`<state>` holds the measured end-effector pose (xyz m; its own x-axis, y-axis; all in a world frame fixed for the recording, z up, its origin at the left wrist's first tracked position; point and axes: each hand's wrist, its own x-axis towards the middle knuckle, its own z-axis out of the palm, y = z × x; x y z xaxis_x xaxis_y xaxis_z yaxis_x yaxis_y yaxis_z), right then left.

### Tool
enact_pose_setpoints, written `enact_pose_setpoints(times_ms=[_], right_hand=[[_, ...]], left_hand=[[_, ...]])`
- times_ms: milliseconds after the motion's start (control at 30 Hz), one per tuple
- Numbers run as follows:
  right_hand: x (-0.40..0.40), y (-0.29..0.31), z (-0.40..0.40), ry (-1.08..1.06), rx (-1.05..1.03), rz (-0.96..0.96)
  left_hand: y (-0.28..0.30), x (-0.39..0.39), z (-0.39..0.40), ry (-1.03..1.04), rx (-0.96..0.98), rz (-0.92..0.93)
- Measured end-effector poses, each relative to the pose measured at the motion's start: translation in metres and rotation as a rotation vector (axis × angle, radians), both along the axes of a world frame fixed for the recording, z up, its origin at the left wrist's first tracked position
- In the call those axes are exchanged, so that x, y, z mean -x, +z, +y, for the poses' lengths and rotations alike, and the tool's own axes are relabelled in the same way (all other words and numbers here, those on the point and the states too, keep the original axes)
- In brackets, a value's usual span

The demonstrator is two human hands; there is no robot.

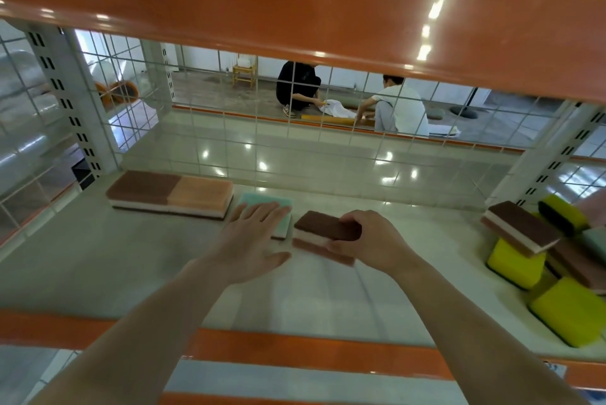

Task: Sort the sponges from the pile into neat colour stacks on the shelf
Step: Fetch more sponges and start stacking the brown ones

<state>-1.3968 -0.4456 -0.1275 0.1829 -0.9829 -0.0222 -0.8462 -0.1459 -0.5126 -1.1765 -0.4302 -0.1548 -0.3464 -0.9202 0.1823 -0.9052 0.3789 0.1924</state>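
My right hand [364,240] pinched the brown-topped layered rectangular sponge [323,234] by its right end, long axis running left toward the flat mint-green sponge [262,204] on the shelf [98,257]. My left hand [252,240], fingers straight, rested on that one.

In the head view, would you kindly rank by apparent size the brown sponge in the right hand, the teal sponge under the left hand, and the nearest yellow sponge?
1. Nearest yellow sponge, though nearness to the camera inflates it.
2. Brown sponge.
3. Teal sponge, largely hidden by the left hand, so unsure.
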Motion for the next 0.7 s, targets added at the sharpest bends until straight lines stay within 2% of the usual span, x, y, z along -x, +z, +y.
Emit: enact_pose_setpoints(times_ms=[67, 200, 367, 500, 600, 700], right_hand=[[-0.001, 0.003, -0.001, 0.015, -0.003, -0.029], [-0.008, 0.010, 0.003, 0.065, -0.043, -0.149], [-0.019, 0.018, 0.011, 0.161, -0.061, -0.191], [-0.026, 0.025, 0.017, 0.253, 0.021, -0.047], [-0.035, 0.030, 0.022, 0.345, 0.202, 0.148], [-0.045, 0.034, 0.024, 0.431, 0.348, 0.272]], left_hand=[[0.003, -0.002, 0.002, -0.069, 0.097, 0.057], [0.006, 0.000, 0.007, -0.134, 0.306, 0.003], [0.016, -0.003, 0.022, -0.033, 0.339, 0.029], [0.022, -0.013, 0.032, 0.144, 0.242, 0.105], [0.027, -0.026, 0.036, 0.228, 0.199, 0.179], [0.034, -0.037, 0.039, 0.358, 0.067, 0.163]])
